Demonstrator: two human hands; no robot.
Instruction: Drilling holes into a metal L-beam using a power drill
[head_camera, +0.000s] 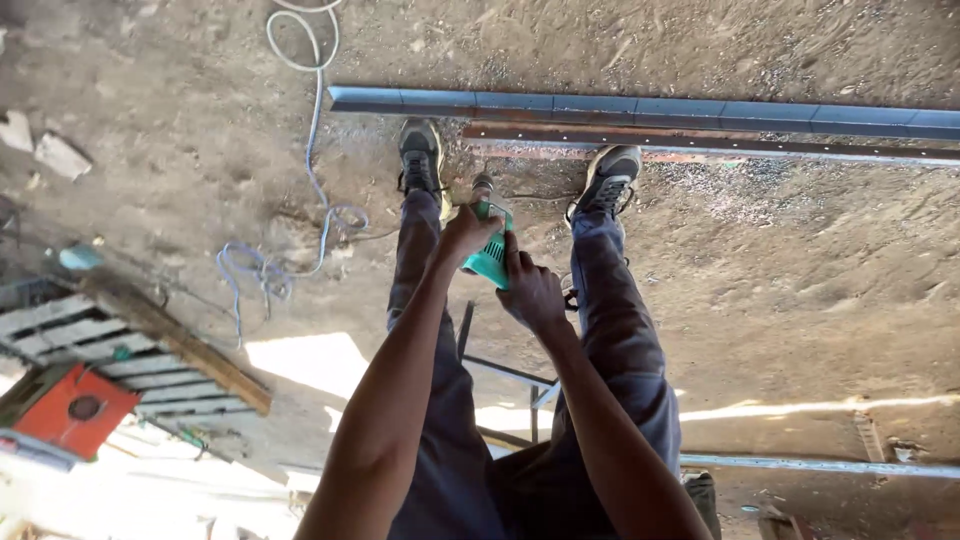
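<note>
A teal power tool (490, 255) is held between my legs above the dirt ground. My left hand (466, 232) grips its upper side near the head. My right hand (530, 292) holds the tool's body from below. The tool's dark front end (483, 184) points toward two long metal bars lying across the ground by my shoes: a blue-grey angle bar (640, 108) farther away and a rusty flat bar (700, 143) with small holes closer to my feet.
A pale blue cable (316, 120) snakes over the dirt at left. A wooden pallet (95, 340), a plank (180, 345) and a red box (72, 408) lie at lower left. A metal frame (510, 375) stands under me; another bar (820, 466) lies at lower right.
</note>
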